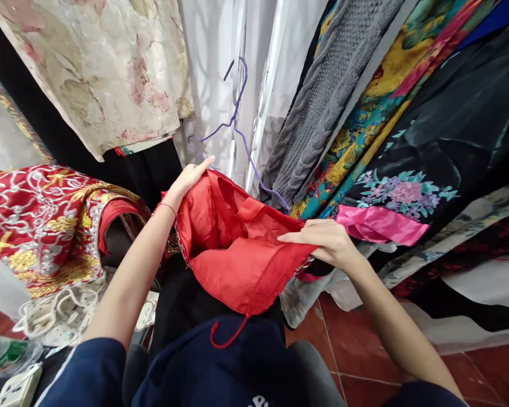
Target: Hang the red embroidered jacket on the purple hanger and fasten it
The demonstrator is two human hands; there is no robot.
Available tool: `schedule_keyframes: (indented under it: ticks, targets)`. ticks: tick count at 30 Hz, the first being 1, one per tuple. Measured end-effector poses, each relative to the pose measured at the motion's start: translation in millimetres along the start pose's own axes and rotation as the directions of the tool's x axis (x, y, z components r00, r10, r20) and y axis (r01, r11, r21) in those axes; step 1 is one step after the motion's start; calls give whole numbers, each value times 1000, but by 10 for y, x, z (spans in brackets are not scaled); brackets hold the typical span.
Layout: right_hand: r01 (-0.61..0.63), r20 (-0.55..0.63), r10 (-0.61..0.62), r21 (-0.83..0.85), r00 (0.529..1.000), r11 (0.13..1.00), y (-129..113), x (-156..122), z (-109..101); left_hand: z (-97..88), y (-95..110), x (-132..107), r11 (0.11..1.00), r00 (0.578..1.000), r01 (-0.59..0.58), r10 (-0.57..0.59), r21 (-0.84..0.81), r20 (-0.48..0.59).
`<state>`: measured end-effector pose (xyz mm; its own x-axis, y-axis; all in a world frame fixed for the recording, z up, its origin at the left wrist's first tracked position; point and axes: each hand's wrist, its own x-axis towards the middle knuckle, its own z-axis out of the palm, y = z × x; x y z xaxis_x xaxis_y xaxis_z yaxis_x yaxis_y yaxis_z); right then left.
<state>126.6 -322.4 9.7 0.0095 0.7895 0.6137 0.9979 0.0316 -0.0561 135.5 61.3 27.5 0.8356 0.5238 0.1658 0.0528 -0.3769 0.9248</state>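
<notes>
White curtain [207,39] at the back, red floor tiles [360,339] down below, and clothes crammed in on both sides: pale floral fabric [110,68] up on the left, a chunky grey knit [316,113] and a black embroidered garment [475,107] on the right. Front and centre, just above the person's lap, is a red lined garment [246,271] stretched between both hands, so you're looking right at the lining. Left hand [190,176] is closed around the far left edge, one digit sticking out along it, the rest mostly tucked out of sight. Right hand [328,242] pinches the opposite side, fingers partly curled, one lying flat on the lining. Progress-wise, I'd say the spreading-out bit is done; no hanger shows inside it, and the purple hanger [234,120] sits just beyond, its lower part partly hidden, so can't tell if they touch. Whatever's left hasn't been started, as far as I can see. A red cord [231,342] dangles off the near edge onto the dark blue shirt [212,373]. Writing? Only a white mark [259,401] on that shirt, cut off and unreadable. No brand or label I can make out anywhere.
</notes>
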Motion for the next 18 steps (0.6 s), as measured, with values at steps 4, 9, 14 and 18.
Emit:
schedule_keyframes:
  ticks: [4, 9, 14, 18]
  targets:
    - [-16, 98, 18, -19, 995, 1000, 174, 2, -58, 266, -232, 150, 976, 991, -57, 82, -212, 109]
    - [-60, 321, 147, -267, 936, 962, 420, -75, -110, 384, -476, 217, 947, 983, -178, 182, -267, -10]
    - [-96, 374, 300, -475, 878, 875, 682, -121, -69, 329, -580, 43, 934, 975, -222, 218, -281, -45]
    - [-44, 356, 294, -569, 887, 821, 856, -61, -42, 325, -648, -171, 919, 972, -233, 228, -317, -53]
